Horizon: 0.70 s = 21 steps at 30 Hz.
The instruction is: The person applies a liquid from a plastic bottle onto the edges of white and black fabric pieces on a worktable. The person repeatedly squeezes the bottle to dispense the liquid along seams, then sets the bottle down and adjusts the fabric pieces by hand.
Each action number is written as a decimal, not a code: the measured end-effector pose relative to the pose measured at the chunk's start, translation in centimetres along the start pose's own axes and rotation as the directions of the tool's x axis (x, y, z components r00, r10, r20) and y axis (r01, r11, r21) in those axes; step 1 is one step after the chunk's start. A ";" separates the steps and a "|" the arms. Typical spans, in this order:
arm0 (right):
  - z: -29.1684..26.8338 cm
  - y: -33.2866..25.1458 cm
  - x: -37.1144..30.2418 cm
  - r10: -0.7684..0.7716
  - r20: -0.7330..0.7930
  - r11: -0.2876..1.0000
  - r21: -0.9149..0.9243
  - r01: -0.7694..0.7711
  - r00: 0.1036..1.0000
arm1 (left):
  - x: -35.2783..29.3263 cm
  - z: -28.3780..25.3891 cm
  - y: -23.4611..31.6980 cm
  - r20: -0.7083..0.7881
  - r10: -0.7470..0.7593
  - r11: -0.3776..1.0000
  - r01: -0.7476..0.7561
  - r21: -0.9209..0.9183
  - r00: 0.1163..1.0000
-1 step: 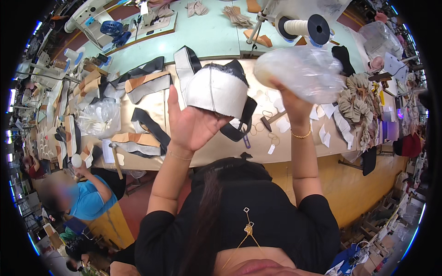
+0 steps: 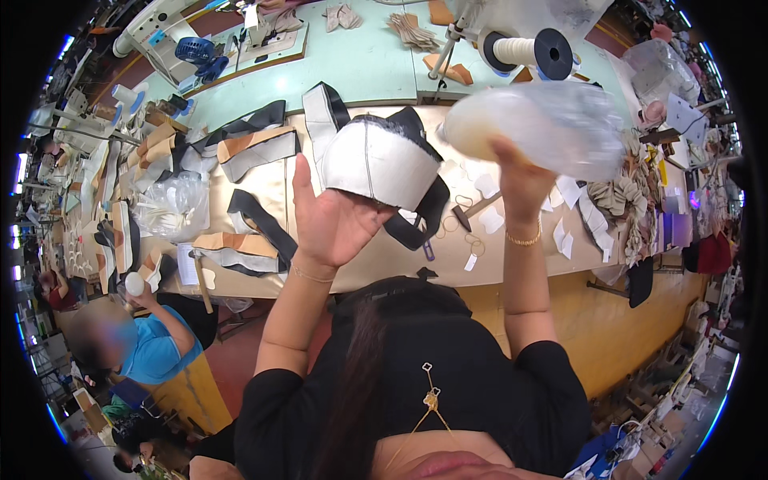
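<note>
My left hand [image 2: 336, 228] is palm up under a curved white-faced stitched piece [image 2: 376, 164], with a seam down its middle and black material at its edge. The thumb sticks up free; the other fingers go behind the piece and are partly hidden. A black strap-like part [image 2: 424, 220] hangs beside it, and I cannot tell whether it is attached. To the right, my right hand [image 2: 524, 180] grips a clear plastic bag [image 2: 552, 128] by its underside, raised over the table. The bag is smeared by motion and its contents cannot be made out.
Several black, grey and tan cut pieces [image 2: 256, 148] lie at left near another plastic bag [image 2: 172, 204]. A hammer [image 2: 474, 210] lies on the table covering [image 2: 352, 276]. A thread spool [image 2: 520, 50] stands at the back; bunched beige pieces [image 2: 616, 196] are at right. A co-worker in blue [image 2: 164, 348] is at lower left.
My right hand and the plastic bag have shifted a little to the right. The white-faced piece has tilted slightly, its right side moving outward.
</note>
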State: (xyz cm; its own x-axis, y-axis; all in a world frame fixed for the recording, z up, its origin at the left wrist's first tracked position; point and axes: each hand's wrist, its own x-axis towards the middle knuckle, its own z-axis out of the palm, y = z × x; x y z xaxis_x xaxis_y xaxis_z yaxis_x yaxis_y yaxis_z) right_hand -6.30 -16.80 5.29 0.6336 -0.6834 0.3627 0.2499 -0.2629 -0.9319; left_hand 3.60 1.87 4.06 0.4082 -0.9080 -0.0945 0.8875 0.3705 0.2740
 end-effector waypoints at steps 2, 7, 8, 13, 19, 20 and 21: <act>0.0 0.5 0.0 -0.175 0.150 0.970 0.196 0.145 0.973 | -0.2 -0.2 -0.2 0.005 0.008 0.998 -0.007 -0.062 1.000; 0.6 1.3 0.1 -0.283 0.133 0.951 -0.089 0.296 0.950 | -0.4 -0.7 -0.7 0.030 -0.009 0.999 0.011 -0.046 1.000; 0.7 1.4 0.4 -0.244 -0.025 0.954 -0.188 0.235 0.970 | -0.5 -0.8 -0.7 0.001 -0.018 0.999 0.018 -0.042 1.000; 0.6 1.5 1.9 -0.364 0.003 0.931 -0.003 0.364 0.931 | 0.0 -1.0 0.1 -0.058 -0.015 0.997 0.011 -0.076 0.998; -0.5 -0.5 2.3 -0.212 -0.328 0.912 0.272 0.307 0.921 | 0.5 -0.9 -0.7 -0.093 0.067 0.997 -0.069 -0.024 0.993; -0.3 -0.7 1.8 -0.288 -0.193 0.929 0.183 0.323 0.938 | 0.7 -0.8 -1.0 -0.115 0.069 0.998 -0.069 0.005 0.991; 0.0 -0.8 1.1 -0.316 -0.074 0.944 0.079 0.321 0.946 | 0.8 -0.8 -1.3 -0.059 0.097 0.995 -0.096 0.018 0.994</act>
State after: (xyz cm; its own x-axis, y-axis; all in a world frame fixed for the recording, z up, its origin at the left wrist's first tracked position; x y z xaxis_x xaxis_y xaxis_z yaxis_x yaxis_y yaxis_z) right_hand -5.85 -17.34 6.42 0.4663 -0.6139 0.6370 0.4973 -0.4136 -0.7627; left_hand 2.96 0.87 2.86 0.5043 -0.8547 -0.1237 0.8402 0.4525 0.2989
